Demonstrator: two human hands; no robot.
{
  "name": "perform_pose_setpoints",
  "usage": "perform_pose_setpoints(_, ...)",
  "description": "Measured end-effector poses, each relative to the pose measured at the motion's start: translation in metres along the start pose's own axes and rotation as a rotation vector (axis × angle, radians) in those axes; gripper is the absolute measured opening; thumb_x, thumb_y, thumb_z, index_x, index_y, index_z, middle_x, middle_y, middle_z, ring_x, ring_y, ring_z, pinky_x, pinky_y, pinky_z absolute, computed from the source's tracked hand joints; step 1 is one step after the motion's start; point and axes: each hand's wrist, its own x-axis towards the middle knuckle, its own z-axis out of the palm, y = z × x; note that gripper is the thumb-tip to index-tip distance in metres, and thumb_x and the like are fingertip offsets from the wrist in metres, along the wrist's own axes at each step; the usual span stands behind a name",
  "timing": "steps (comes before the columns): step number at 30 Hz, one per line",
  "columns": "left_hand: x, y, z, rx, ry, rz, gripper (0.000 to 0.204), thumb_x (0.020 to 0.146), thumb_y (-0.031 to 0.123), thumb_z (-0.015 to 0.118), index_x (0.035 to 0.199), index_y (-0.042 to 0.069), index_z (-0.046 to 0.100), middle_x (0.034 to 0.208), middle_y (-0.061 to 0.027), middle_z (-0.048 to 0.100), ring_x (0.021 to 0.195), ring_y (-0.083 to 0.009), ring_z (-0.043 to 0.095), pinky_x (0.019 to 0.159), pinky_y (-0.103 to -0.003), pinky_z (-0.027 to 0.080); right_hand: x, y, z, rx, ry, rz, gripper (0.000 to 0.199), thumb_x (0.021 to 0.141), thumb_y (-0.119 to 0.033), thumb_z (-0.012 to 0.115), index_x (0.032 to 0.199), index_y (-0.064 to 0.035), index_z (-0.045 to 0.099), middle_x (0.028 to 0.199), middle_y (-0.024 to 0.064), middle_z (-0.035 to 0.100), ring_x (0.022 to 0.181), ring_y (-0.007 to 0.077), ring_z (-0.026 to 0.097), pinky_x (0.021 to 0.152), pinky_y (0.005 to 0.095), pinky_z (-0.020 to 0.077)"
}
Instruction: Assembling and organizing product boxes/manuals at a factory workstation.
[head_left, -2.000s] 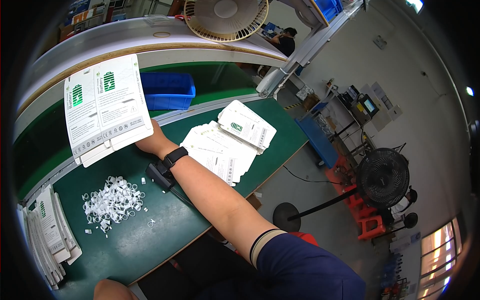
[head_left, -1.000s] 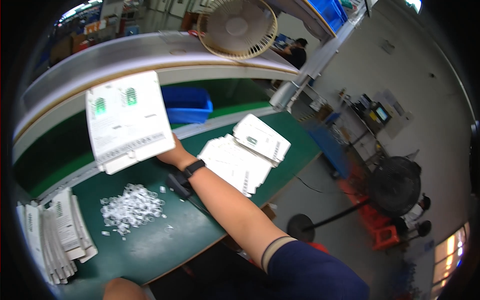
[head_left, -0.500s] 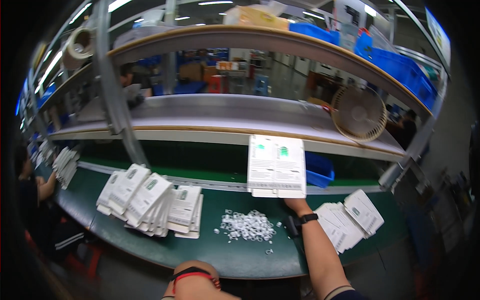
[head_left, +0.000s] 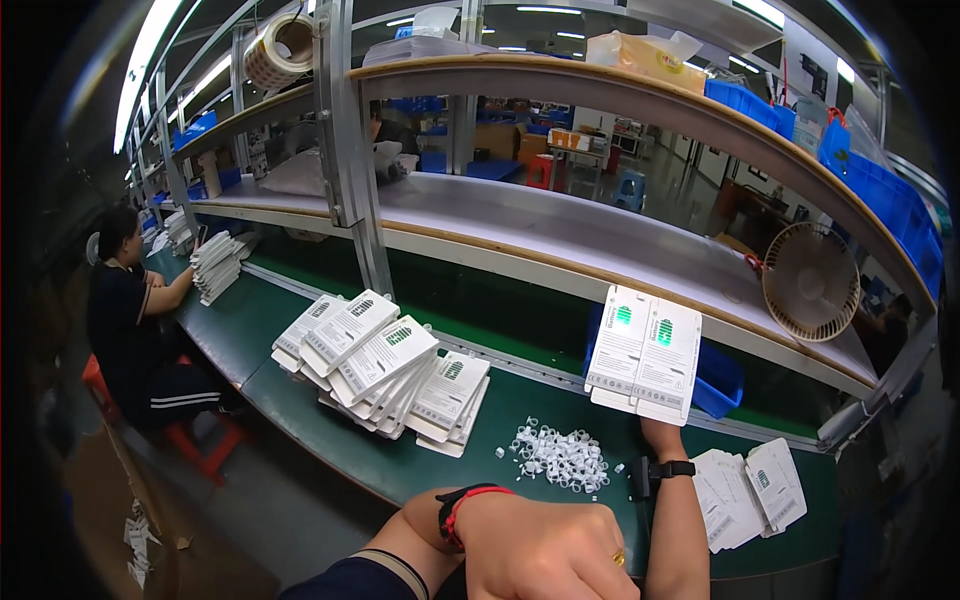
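Note:
My right hand [head_left: 662,436] holds up two flat white boxes [head_left: 645,355] side by side, printed with green emblems. Most of its fingers are hidden behind them. Low in front, my left hand [head_left: 550,545] is closed with its back towards me, a ring on one finger; whatever it may hold is out of sight. Beyond it lies a loose pile of small white plastic rings [head_left: 560,455] on the green table [head_left: 480,490]. Stacked similar white boxes [head_left: 385,360] stand left of the pile, and more boxes [head_left: 740,495] lie fanned out beside my right forearm.
A blue bin [head_left: 718,382] sits behind the raised boxes. Above the table run shelves [head_left: 560,225] on a metal post [head_left: 355,150], with a round basket [head_left: 810,280] at the right. A co-worker [head_left: 135,310] sits at the far left beside another stack of boxes [head_left: 217,265].
My view has swung to the left, so the scene sits further right. My left hand has come up into view from the lower edge. My right hand still holds up the two boxes.

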Motion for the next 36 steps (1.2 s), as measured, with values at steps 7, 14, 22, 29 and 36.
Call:
perform_pose_setpoints(7,-0.008,-0.004,0.010,0.120,0.051,0.017,0.067,0.085,0.058,0.048,0.090,-0.007,0.061,0.084,-0.0157,0.063,0.058,-0.0255,0.062,0.049,-0.030,0.048,0.001,0.004,0.005,-0.047,-0.003,-0.012,0.032,0.084,-0.012,0.057,0.115,-0.0020,0.057,0.117,0.0190,0.056,0.112,0.0365,0.050,0.096,0.0416,0.0385)
perform_pose_setpoints(14,-0.015,0.005,0.011,0.182,-0.026,0.043,0.060,0.088,0.055,0.044,0.072,-0.002,0.055,0.064,-0.0108,0.052,0.046,-0.0263,0.051,0.042,-0.034,0.041,0.002,-0.001,0.001,-0.021,-0.070,0.038,0.033,0.084,-0.012,0.057,0.115,-0.0019,0.056,0.118,0.0195,0.056,0.112,0.0365,0.050,0.096,0.0413,0.0384)
perform_pose_setpoints(22,-0.035,0.008,0.015,0.156,-0.222,-0.069,0.052,0.090,0.048,0.044,0.059,0.006,0.039,0.055,-0.0080,0.040,0.041,-0.0273,0.042,0.040,-0.037,0.034,0.000,-0.010,0.000,-0.031,-0.004,-0.003,0.032,0.084,-0.012,0.057,0.114,-0.0014,0.057,0.116,0.0201,0.057,0.111,0.0363,0.051,0.095,0.0412,0.0392)
perform_pose_setpoints(29,-0.016,0.009,0.008,0.051,-0.121,-0.012,0.051,0.087,0.048,0.048,0.060,0.006,0.040,0.056,-0.0081,0.042,0.042,-0.0278,0.044,0.040,-0.037,0.035,-0.001,0.005,0.002,-0.048,-0.004,-0.058,0.030,0.085,-0.010,0.056,0.114,-0.0015,0.057,0.114,0.0200,0.057,0.109,0.0369,0.051,0.094,0.0417,0.0394)
perform_pose_setpoints(36,-0.016,0.012,0.010,-0.003,-0.078,-0.049,0.053,0.083,0.053,0.052,0.061,0.005,0.044,0.057,-0.0080,0.044,0.042,-0.0274,0.045,0.040,-0.037,0.035,0.001,0.005,0.003,-0.123,-0.032,-0.062,0.031,0.085,-0.012,0.056,0.114,-0.0024,0.057,0.115,0.0196,0.057,0.109,0.0374,0.051,0.094,0.0422,0.0393)
